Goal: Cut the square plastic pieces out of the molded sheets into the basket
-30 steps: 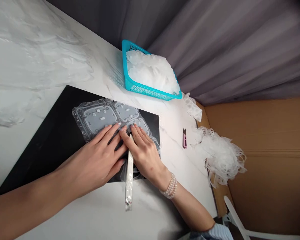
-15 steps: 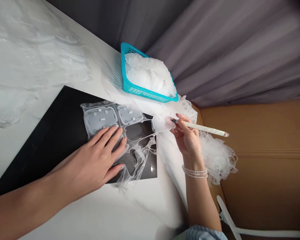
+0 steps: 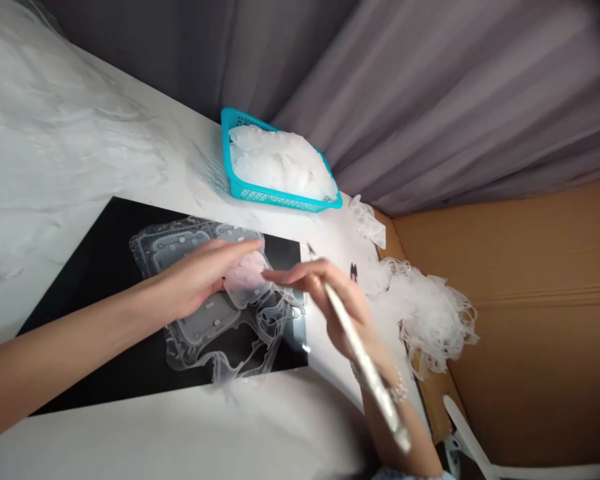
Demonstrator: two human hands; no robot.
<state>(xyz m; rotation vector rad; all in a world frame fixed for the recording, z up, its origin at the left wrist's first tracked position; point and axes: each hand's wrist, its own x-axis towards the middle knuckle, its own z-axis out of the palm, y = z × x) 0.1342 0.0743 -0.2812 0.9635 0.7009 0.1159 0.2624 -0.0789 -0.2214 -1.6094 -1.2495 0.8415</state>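
Note:
My left hand (image 3: pixel 200 277) is lifted over the black mat (image 3: pixel 105 267), its fingers curled under a translucent moulded silicone sheet (image 3: pixel 200 320) that it holds up by one edge. Torn clear flash strands (image 3: pixel 260 333) hang from the sheet's right side. My right hand (image 3: pixel 325 290) is close by on the right, blurred by motion. It grips a long white pen-like knife (image 3: pixel 365 367) whose tip points up and away, while its fingers reach toward the sheet.
A turquoise basket (image 3: pixel 275 193) full of white pieces stands at the back by the grey curtain (image 3: pixel 430 100). A heap of white trimmings (image 3: pixel 425 313) lies at the table's right edge, small snips (image 3: pixel 353 271) beside it. A cardboard box (image 3: pixel 530 320) stands right.
My right hand came back from the trimmings heap to the sheet, with the knife swung round. My left hand went from pressing flat on the sheet to lifting it.

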